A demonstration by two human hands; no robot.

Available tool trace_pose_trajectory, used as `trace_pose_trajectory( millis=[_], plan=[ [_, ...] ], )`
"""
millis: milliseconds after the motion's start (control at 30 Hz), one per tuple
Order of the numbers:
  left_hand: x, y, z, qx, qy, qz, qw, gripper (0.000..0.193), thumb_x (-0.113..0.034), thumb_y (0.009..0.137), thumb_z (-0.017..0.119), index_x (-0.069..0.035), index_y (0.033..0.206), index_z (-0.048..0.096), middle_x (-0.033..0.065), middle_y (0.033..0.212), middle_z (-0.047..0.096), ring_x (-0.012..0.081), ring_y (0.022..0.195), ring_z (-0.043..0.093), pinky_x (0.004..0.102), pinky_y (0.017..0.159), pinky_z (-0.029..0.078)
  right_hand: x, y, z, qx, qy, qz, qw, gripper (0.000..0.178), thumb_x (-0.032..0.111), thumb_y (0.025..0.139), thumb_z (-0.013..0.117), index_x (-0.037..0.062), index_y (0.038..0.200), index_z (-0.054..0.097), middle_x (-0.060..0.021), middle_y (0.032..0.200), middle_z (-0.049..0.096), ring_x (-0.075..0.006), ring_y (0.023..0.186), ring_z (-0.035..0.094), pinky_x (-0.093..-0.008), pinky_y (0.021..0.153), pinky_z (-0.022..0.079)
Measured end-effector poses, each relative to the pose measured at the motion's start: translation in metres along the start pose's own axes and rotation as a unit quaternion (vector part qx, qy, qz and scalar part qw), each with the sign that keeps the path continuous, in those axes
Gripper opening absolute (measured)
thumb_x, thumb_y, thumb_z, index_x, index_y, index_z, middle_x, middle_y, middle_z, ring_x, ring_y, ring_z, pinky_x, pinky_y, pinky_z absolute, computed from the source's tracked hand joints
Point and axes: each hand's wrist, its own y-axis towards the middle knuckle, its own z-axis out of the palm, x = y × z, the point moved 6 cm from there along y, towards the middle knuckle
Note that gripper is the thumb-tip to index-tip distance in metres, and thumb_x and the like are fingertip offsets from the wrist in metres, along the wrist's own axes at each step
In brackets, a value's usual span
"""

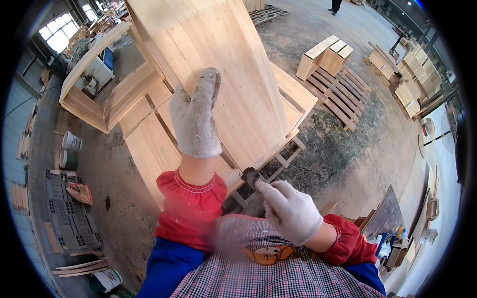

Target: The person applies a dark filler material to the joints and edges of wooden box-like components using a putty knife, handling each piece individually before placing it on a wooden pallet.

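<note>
My left hand (196, 116), in a dusty white glove, lies with its fingers stretched out along the broad face of a pale wooden panel (233, 84). The panel seems to be one side of a drawer-like box, though its far end runs out of view. In my right hand (293, 211), gloved too, the fingers close around a small putty knife (252, 176) with a dark, caked blade. That blade is beside the panel's near corner; whether it touches the wood I cannot tell. Beneath the panel are more pale wooden pieces (149, 136).
An open wooden frame (99, 79) stands at the left. Wooden boxes (325, 57) rest on a slatted pallet (343, 97) at the right. Buckets (72, 141) and a grey plastic pallet (72, 211) line the left floor. A person's legs (335, 6) show far off.
</note>
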Motion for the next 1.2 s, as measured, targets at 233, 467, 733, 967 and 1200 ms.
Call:
trace_pose_trajectory(
  millis=[233, 467, 733, 967, 1200],
  plan=[
    [-0.002, -0.003, 0.002, -0.003, -0.005, -0.002, 1.000, 0.025, -0.017, 0.099, 0.067, 0.004, 0.111, 0.068, 0.0041, 0.103, 0.069, 0.0082, 0.091, 0.065, 0.0226, 0.082, 0.052, -0.005, -0.001, 0.002, -0.023, 0.031, -0.028, 0.999, 0.052, 0.005, 0.085, 0.068, 0.0058, 0.136, 0.059, -0.0138, 0.105, 0.066, -0.0316, 0.080, 0.071, -0.0393, 0.063, 0.060],
    [-0.001, 0.000, 0.001, 0.011, -0.014, -0.001, 1.000, 0.024, -0.015, 0.100, 0.066, 0.006, 0.111, 0.067, 0.0047, 0.102, 0.069, 0.0099, 0.095, 0.066, 0.0241, 0.086, 0.053, -0.014, -0.006, 0.004, -0.084, 0.067, -0.042, 0.993, 0.048, -0.001, 0.084, 0.067, 0.0034, 0.131, 0.061, -0.0145, 0.099, 0.067, -0.0323, 0.077, 0.071, -0.0387, 0.062, 0.060],
    [-0.001, -0.002, 0.002, -0.003, -0.026, 0.004, 1.000, 0.025, -0.015, 0.100, 0.065, 0.006, 0.113, 0.065, 0.0083, 0.107, 0.069, 0.0123, 0.098, 0.067, 0.0261, 0.093, 0.055, -0.025, -0.005, 0.002, -0.105, 0.097, -0.045, 0.989, 0.047, -0.002, 0.084, 0.065, 0.0033, 0.130, 0.062, -0.0149, 0.101, 0.068, -0.0330, 0.078, 0.071, -0.0393, 0.063, 0.059],
    [-0.014, -0.011, 0.006, 0.036, -0.003, 0.089, 0.995, 0.025, -0.015, 0.100, 0.065, 0.007, 0.113, 0.064, 0.0099, 0.111, 0.068, 0.0145, 0.103, 0.067, 0.0280, 0.096, 0.054, -0.030, -0.002, -0.004, -0.088, 0.094, -0.038, 0.991, 0.048, -0.002, 0.085, 0.063, 0.0050, 0.132, 0.060, -0.0152, 0.102, 0.067, -0.0337, 0.077, 0.070, -0.0391, 0.065, 0.059],
    [0.001, 0.002, -0.005, -0.013, -0.006, 0.004, 1.000, 0.029, -0.016, 0.100, 0.065, 0.008, 0.117, 0.063, 0.0117, 0.115, 0.068, 0.0180, 0.108, 0.067, 0.0307, 0.100, 0.054, -0.032, 0.001, -0.001, -0.096, 0.081, -0.038, 0.991, 0.049, -0.001, 0.085, 0.064, 0.0069, 0.133, 0.061, -0.0151, 0.102, 0.067, -0.0337, 0.077, 0.070, -0.0390, 0.064, 0.059]
  ],
)
